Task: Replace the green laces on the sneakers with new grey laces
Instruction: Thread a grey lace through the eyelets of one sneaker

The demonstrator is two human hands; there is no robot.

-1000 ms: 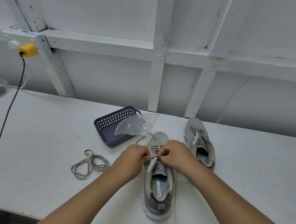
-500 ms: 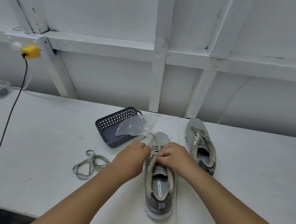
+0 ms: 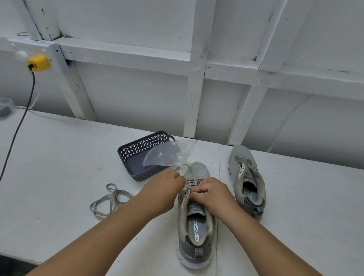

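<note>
From the head camera, both hands met over the near sneaker (image 3: 195, 219), which lay heel toward the person, its long axis running straight away from them. The left hand (image 3: 163, 192) was curled on a lace (image 3: 190, 176) strand, drawn out left of the eyelets; the right hand (image 3: 212, 195) pinched the lacing at the tongue, fingers bent. Each hand sat about equally near the eyelets, one per side. The second sneaker (image 3: 246, 180), seemingly unlaced, lay just right of the right hand. A loose lace (image 3: 109, 201) lay left of the left forearm, a basket (image 3: 137, 156) and bag (image 3: 167, 154) beyond the left hand.
</note>
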